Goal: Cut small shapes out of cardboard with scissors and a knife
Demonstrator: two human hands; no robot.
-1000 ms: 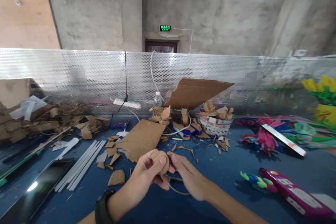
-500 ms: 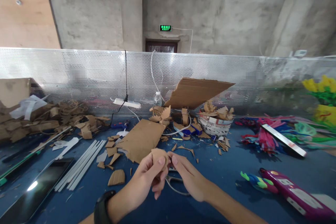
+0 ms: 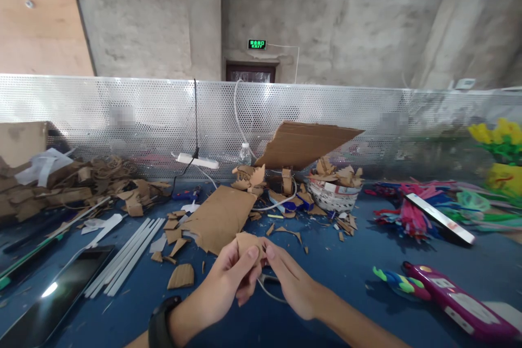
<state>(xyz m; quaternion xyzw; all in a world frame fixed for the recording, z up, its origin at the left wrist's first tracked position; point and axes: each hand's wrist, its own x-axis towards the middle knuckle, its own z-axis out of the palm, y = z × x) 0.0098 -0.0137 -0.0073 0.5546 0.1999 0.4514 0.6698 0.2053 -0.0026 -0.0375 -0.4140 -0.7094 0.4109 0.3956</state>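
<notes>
My left hand [image 3: 230,274] is closed around a small curved piece of cardboard [image 3: 247,240], its thumb pressed on the near face. Meeting it from the right, my right hand [image 3: 287,277] pinches the right edge of the same piece between thumb and fingers. The fingertips cover much of that edge. Behind and below the hands lies a pair of scissors [image 3: 272,279] with grey handle loops, partly hidden. A rounded cardboard cutout [image 3: 181,275] rests on the blue table left of my left hand, and a larger cardboard sheet [image 3: 222,212] lies beyond it.
White sticks [image 3: 124,258] and a dark tablet [image 3: 61,288] lie at the left. A scrap-filled basket [image 3: 334,196] stands behind, near a leaning cardboard panel [image 3: 305,144]. Right are a purple device [image 3: 457,299], a phone [image 3: 440,218] and colourful pipe cleaners [image 3: 411,217]. A perforated screen [image 3: 163,114] borders the back.
Both hands stay almost in place on the cardboard piece. The piece has tilted slightly, and my right hand has shifted a little left, covering more of the scissors.
</notes>
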